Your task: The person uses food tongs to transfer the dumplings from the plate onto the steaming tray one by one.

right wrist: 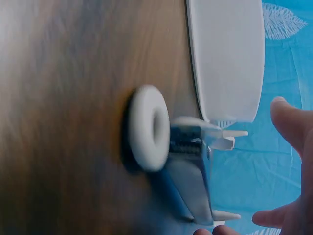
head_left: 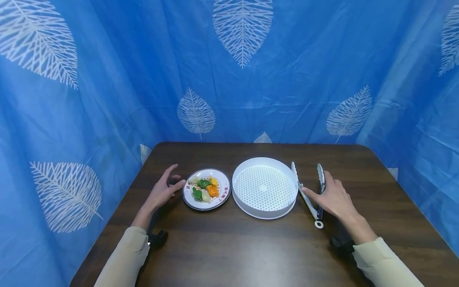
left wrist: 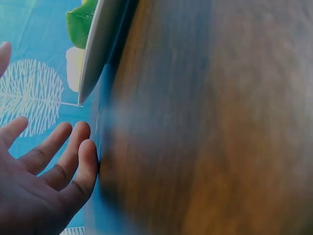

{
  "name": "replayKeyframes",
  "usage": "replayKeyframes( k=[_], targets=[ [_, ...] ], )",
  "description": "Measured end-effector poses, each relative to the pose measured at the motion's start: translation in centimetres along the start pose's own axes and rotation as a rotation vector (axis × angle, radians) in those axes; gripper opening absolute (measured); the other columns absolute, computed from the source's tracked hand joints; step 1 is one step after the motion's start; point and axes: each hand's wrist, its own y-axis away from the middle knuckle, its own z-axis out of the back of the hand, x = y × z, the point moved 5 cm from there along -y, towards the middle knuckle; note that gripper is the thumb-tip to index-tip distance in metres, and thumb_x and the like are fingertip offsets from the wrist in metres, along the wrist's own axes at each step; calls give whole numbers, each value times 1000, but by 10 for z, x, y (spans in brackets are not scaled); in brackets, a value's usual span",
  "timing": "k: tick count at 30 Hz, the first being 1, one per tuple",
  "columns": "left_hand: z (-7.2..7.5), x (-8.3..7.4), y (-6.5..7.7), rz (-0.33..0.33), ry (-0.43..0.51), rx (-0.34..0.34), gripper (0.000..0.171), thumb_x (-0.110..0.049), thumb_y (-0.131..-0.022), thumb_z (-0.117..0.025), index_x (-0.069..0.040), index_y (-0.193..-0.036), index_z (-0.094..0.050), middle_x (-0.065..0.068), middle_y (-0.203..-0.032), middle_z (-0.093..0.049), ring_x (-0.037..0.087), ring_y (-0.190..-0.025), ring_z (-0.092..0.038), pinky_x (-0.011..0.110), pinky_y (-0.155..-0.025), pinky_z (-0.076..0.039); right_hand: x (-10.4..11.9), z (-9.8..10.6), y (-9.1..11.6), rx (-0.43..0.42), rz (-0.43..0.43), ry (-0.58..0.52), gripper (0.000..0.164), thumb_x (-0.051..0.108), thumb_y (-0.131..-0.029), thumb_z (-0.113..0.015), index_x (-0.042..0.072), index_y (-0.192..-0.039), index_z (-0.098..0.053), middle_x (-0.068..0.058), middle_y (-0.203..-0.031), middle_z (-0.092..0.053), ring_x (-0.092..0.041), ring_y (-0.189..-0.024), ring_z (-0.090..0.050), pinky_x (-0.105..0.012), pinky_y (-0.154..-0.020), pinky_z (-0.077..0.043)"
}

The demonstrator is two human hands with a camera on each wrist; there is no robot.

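One plate (head_left: 225, 187), white with a dark rim, stands in the head view, left of centre on the table (head_left: 229, 247); on it we count six dumplings (head_left: 212, 190), in green, white, yellow and orange; just right of it, one white sieve (head_left: 263, 185) with a perforated base; right of that, one pair of tongs (head_left: 319, 214), arms apart, white ring (head_left: 318, 225) toward us; left hand (head_left: 161, 193) at the plate's left edge, thumb and fingers spread; whether the thumb touches the rim we cannot tell; right hand (head_left: 333, 197) about the tongs, thumb reaching to their left arm, grip spread; contact we cannot confirm; behind, one blue cloth (head_left: 279, 91) with white leaves.

Left wrist view: we see the plate edge-on, one green dumpling and one pale one showing past its rim; left hand's fingers loosely fanned.

Right wrist view: we see the ring foremost, blurred; the sieve's wall beyond; right hand at the margin, thumb well apart from the fingers.
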Motion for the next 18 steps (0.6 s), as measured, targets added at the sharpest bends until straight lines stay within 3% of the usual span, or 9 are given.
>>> replayKeyframes(
  k=[7,14,18],
  targets=[
    [-4,5,-3,17,27,-3,79,-49,-98,-67,-26,-162,-26,22,-146,-55,31,-98,-63,35,-81,-56,-4,-12,4,-32,-51,-51,124,83,-85,-54,-5,-161,-8,-42,-139,-36,-53,-114,-48,-71,-91,-48],
    [-9,12,-3,57,30,5,81,-47,-95,-72,-25,-161,-30,18,-135,-63,34,-117,-62,37,-86,-56,-4,-19,8,-78,-85,-86,123,80,-84,-59,-5,-160,-14,-38,-132,-41,-48,-107,-49,-64,-84,-51],
    [-10,13,-2,45,-20,11,76,-46,-95,-73,-21,-158,-40,16,-127,-69,32,-113,-65,40,-88,-53,-4,-23,9,-72,-112,-87,127,81,-82,-63,-5,-160,-11,-39,-131,-41,-47,-104,-49,-59,-80,-52]
  ],
)
